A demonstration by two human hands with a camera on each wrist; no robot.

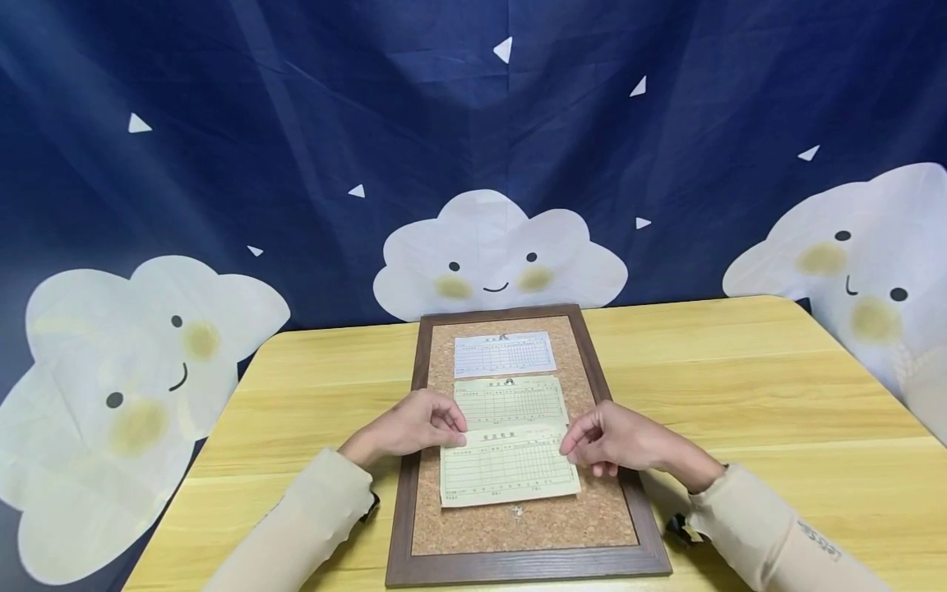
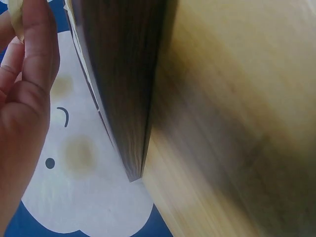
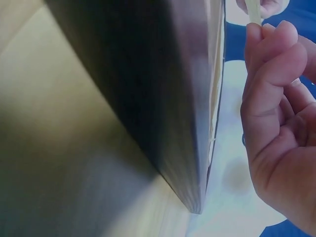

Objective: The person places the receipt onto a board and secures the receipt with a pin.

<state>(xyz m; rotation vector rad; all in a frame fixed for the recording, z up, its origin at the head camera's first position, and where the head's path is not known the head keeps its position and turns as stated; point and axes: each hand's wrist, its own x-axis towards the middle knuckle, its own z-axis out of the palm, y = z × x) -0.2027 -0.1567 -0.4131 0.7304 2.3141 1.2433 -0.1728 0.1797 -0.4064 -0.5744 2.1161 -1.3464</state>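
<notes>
Both hands hold a pale yellow printed form (image 1: 510, 473) by its sides over the lower part of a framed cork board (image 1: 533, 526). My left hand (image 1: 417, 423) pinches its upper left edge between thumb and fingers. On the other side my right hand (image 1: 614, 436) pinches the right edge. In the right wrist view a strip of the paper (image 3: 254, 11) shows at the right fingertips. Higher on the board are a second yellow form (image 1: 509, 401), partly covered by the held one, and a white form (image 1: 505, 355). Each has a small metallic pin or clip at its top.
The board's dark brown frame (image 1: 528, 566) lies on a light wood table (image 1: 296, 386). A small shiny spot (image 1: 517, 511) shows on the cork below the held form. Behind the table hangs a dark blue curtain (image 1: 444, 107) with smiling clouds.
</notes>
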